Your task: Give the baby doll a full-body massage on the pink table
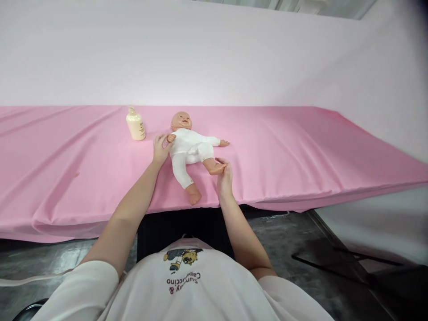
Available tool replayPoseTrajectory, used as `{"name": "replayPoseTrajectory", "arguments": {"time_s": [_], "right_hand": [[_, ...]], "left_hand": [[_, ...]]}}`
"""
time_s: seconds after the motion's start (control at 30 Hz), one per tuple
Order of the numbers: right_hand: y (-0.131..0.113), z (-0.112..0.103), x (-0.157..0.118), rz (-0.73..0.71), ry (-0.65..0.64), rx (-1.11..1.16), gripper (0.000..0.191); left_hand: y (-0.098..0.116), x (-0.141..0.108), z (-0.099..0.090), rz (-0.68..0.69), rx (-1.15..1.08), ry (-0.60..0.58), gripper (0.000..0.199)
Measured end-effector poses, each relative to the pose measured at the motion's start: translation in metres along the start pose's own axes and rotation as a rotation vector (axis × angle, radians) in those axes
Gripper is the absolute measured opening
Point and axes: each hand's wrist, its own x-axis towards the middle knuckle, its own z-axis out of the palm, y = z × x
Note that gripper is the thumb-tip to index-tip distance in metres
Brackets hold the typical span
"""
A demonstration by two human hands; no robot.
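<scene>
A baby doll (190,142) with a white cloth body lies on its back on the pink cloth, head toward the wall. My left hand (161,149) is at its arm on the left, fingers and thumb closed about the small plastic hand. On the other side, my right hand (225,178) grips the doll's bare foot, and that leg is bent and raised a little. The doll's other leg stretches toward me, its foot close to the table's front edge. Its other arm points out to the right, untouched.
A cream pump bottle (136,125) stands upright to the left of the doll. Pink cloth (284,151) with folds covers the long table and hangs over its front edge. A white wall (214,58) rises behind. Dark metal bars (331,269) show at the lower right.
</scene>
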Motion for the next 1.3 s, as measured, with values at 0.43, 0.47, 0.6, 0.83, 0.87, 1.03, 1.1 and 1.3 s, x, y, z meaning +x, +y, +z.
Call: {"name": "replayPoseTrajectory", "arguments": {"time_s": [0.43,0.47,0.6,0.83,0.87,1.03,1.1,1.3], "right_hand": [[-0.014,0.007,-0.006,-0.070,-0.067,-0.008,0.061],[-0.013,0.007,-0.005,-0.049,-0.053,-0.017,0.055],[-0.008,0.003,-0.001,0.062,0.011,-0.015,0.042],[-0.002,0.002,0.002,0.176,0.050,-0.046,0.042],[-0.002,0.002,0.003,0.187,0.050,-0.052,0.042],[-0.001,0.003,0.004,0.231,0.053,-0.082,0.042],[-0.002,0.003,0.004,0.219,0.048,-0.106,0.041],[-0.001,0.001,0.002,0.112,0.012,-0.073,0.039]], "left_hand": [[-0.016,0.009,-0.003,-0.158,-0.244,0.143,0.041],[-0.015,0.008,-0.003,-0.152,-0.213,0.135,0.041],[-0.007,0.003,0.001,-0.064,-0.038,0.044,0.039],[0.010,-0.004,0.003,0.122,0.131,-0.156,0.032],[0.011,-0.004,0.003,0.126,0.144,-0.162,0.032],[0.014,-0.004,0.001,0.130,0.176,-0.192,0.031],[0.014,-0.004,0.001,0.132,0.178,-0.197,0.032],[0.010,-0.003,0.002,0.116,0.152,-0.127,0.034]]}}
